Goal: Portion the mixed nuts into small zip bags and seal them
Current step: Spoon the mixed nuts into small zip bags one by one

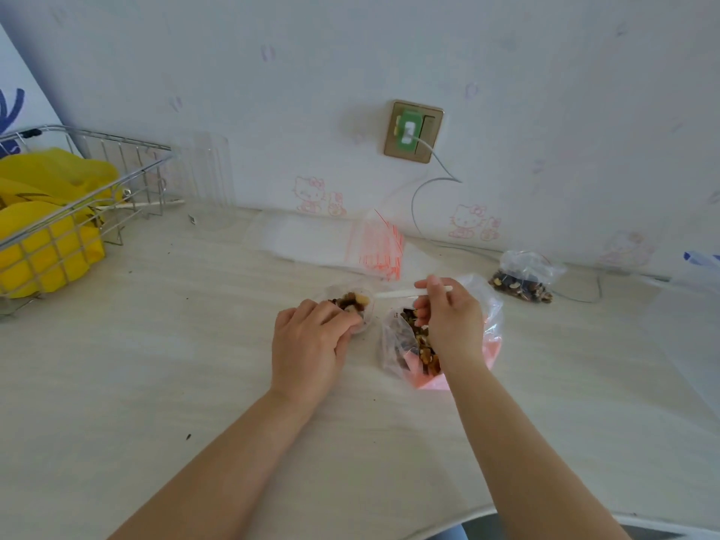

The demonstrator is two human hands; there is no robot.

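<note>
Left hand (307, 341) gripping soft, floppy clear small bag (352, 305) mid-frame, right hand (448, 317) pinching thin white plastic spoon (405, 293); best held by rim.

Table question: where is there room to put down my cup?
Bare table lies between the wire basket and the left hand, and near the front edge. It is crowded around both hands, the nut bag and the zip bag stack.

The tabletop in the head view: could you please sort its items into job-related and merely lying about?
Job: small zip bag, white spoon, big nut bag, filled bag, empty zip bags.
Lying about: wire basket, yellow bag, clear cup, cable.
</note>
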